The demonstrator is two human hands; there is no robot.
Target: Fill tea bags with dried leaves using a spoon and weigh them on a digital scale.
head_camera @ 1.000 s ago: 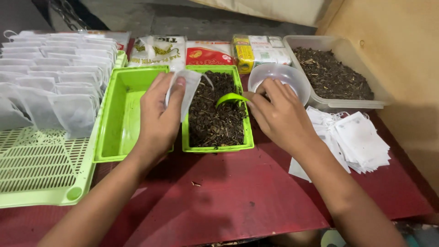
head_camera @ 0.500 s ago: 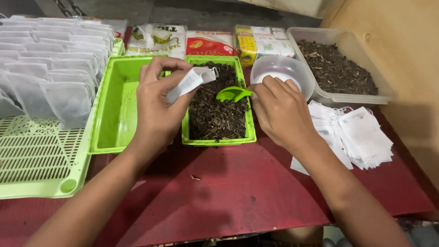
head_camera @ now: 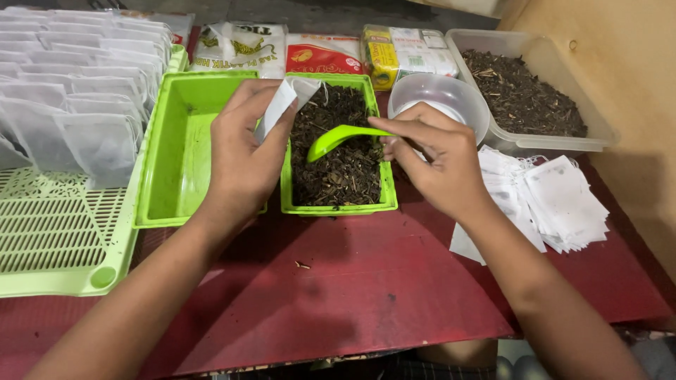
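Note:
My left hand (head_camera: pixel 246 151) holds a small white tea bag (head_camera: pixel 282 105) by its mouth, over the left edge of a green tray of dark loose tea leaves (head_camera: pixel 336 151). My right hand (head_camera: pixel 429 155) grips the handle of a green plastic scoop (head_camera: pixel 338 138), whose bowl hovers just above the leaves, close to the bag. An empty green tray (head_camera: pixel 179 151) lies under my left hand.
Rows of filled white bags (head_camera: pixel 67 84) stand on a green slotted rack (head_camera: pixel 56 232) at the left. A white bowl (head_camera: pixel 440 95), a clear tub of tea leaves (head_camera: pixel 524 91) and a pile of empty bags (head_camera: pixel 549 200) sit right. Packets line the back.
The scoop has swung out over the leaves toward the bag. My left hand has brought the bag down closer to the tea tray.

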